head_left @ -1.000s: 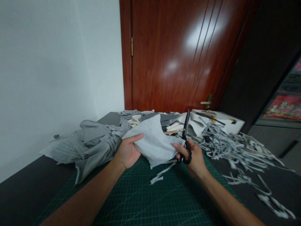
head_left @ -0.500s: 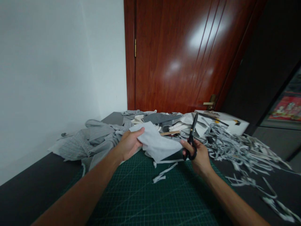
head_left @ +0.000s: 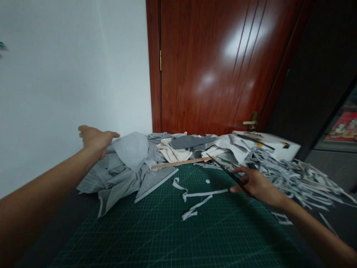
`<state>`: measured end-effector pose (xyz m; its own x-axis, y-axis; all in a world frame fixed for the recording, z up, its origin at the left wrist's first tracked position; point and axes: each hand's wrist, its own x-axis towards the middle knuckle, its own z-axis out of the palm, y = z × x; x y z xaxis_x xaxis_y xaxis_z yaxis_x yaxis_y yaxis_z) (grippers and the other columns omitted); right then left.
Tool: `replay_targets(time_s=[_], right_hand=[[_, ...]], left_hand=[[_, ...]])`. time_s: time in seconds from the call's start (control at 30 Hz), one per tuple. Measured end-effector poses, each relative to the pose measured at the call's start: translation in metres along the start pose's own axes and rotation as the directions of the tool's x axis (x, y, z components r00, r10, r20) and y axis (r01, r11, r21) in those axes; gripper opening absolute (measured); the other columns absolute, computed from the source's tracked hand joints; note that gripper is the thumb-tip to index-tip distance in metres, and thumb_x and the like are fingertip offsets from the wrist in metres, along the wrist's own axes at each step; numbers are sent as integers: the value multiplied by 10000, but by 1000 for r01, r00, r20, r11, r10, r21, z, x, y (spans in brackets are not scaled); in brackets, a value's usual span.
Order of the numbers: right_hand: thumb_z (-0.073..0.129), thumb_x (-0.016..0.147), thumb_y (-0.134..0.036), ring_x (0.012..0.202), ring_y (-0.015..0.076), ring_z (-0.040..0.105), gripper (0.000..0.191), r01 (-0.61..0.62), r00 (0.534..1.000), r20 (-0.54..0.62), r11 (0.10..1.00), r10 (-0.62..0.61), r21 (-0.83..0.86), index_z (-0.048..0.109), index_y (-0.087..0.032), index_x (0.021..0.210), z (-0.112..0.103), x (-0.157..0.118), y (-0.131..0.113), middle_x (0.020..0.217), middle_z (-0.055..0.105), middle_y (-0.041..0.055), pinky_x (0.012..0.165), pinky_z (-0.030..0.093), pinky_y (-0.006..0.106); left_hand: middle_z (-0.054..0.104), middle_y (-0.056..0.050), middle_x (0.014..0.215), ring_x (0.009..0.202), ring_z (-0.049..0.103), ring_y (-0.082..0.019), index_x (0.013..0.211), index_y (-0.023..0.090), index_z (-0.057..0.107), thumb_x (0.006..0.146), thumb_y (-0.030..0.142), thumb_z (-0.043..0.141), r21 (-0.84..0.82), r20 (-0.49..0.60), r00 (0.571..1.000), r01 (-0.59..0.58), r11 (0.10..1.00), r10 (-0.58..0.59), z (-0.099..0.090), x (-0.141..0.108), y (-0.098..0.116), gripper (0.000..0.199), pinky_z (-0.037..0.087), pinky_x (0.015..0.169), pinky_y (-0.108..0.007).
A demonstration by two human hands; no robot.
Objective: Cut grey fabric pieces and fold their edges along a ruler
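My left hand (head_left: 96,140) is at the far left, raised by the wall with its fingers apart. Just right of its thumb is a pale grey cloth piece (head_left: 132,150), above a heap of grey fabric (head_left: 111,178); whether thumb and cloth touch I cannot tell. My right hand (head_left: 255,186) is wrapped around black scissors (head_left: 227,171), blades pointing up and left over the mat. Beneath lies a green cutting mat (head_left: 156,230) bearing narrow cut fabric strips (head_left: 206,194) and a small pale round spot (head_left: 208,181).
A wooden ruler-like strip (head_left: 181,162) crosses the mat's far edge. Behind it are cream cloth (head_left: 173,152) and dark grey cloth (head_left: 192,142). A big tangle of grey strips (head_left: 292,182) covers the right side, before a white box (head_left: 284,146). A wooden door (head_left: 200,74) stands behind.
My left hand has swung left with the pale cloth and its fingers have spread. The cloth has left my right hand, which has moved right and lowered the scissors. More of the mat shows.
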<state>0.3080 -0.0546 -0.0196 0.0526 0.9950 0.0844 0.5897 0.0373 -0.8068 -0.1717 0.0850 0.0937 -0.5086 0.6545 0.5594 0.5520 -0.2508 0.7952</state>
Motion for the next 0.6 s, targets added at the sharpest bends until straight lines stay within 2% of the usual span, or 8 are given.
replay_targets(time_s=[0.07, 0.1, 0.13, 0.2, 0.27, 0.33, 0.43, 0.6], right_hand=[[845, 702, -398, 497, 211, 614, 591, 10, 998, 69, 990, 0, -140, 705, -179, 1233, -8, -9, 15, 595, 718, -11, 458, 361, 272], [839, 700, -391, 521, 223, 639, 599, 13, 997, 77, 979, 3, -203, 706, -193, 1249, -11, -12, 23, 611, 728, -7, 470, 369, 277], [832, 700, -367, 562, 237, 668, 594, 15, 997, 81, 966, 7, -260, 709, -208, 1258, -13, -16, 30, 645, 747, 1, 495, 394, 283], [829, 670, -288, 648, 258, 711, 584, 20, 998, 63, 925, 5, -379, 730, -235, 1243, -16, -20, 42, 716, 774, 15, 552, 436, 291], [818, 641, -220, 722, 277, 735, 577, 15, 999, 40, 879, 4, -476, 753, -251, 1213, -17, -23, 50, 770, 785, 27, 597, 460, 298], [807, 630, -194, 763, 294, 748, 571, -9, 1000, 20, 852, 23, -524, 767, -252, 1197, -17, -23, 56, 806, 791, 44, 624, 476, 312], [788, 635, -173, 753, 296, 748, 552, -20, 998, 34, 856, 43, -517, 775, -247, 1183, -17, -21, 64, 829, 797, 80, 643, 487, 340], [782, 623, -158, 704, 299, 730, 510, 64, 994, 106, 865, -12, -498, 791, -274, 1120, -16, -17, 77, 784, 777, 76, 638, 501, 366]], left_hand=[[220, -353, 1615, 1487, 238, -529, 1509, -9, 171, 702, 215, 877, 180, -98, 995, 37, 983, -19, -2, -13, -14, 1095, 254, 1175, -732], [267, -315, 1614, 1474, 297, -491, 1520, 26, 225, 736, 206, 829, 261, -33, 998, -52, 964, 63, 0, -25, -19, 1005, 299, 1172, -690], [375, -303, 1555, 1402, 420, -453, 1497, 29, 302, 785, 173, 747, 284, 143, 977, -191, 939, 156, 4, -38, -24, 852, 363, 1143, -640], [705, -142, 1160, 1044, 678, -325, 1199, 133, 623, 810, 145, 664, 201, 448, 866, -341, 918, 224, 16, -70, -32, 391, 509, 1006, -481], [733, -67, 841, 809, 701, -299, 857, 205, 704, 764, 172, 713, 130, 655, 715, -427, 895, 246, 31, -104, -39, 100, 543, 882, -438], [751, -100, 902, 908, 708, -345, 841, 225, 716, 744, 220, 763, 106, 721, 643, -471, 876, 258, 46, -134, -47, 107, 522, 918, -459], [748, -157, 1002, 1018, 698, -373, 793, 216, 701, 738, 125, 714, 129, 767, 598, -500, 856, 234, 63, -164, -54, 108, 502, 952, -458], [725, -143, 982, 1014, 687, -342, 774, 227, 656, 746, 26, 613, 151, 783, 595, -463, 874, 180, 69, -181, -53, 207, 485, 954, -429]])
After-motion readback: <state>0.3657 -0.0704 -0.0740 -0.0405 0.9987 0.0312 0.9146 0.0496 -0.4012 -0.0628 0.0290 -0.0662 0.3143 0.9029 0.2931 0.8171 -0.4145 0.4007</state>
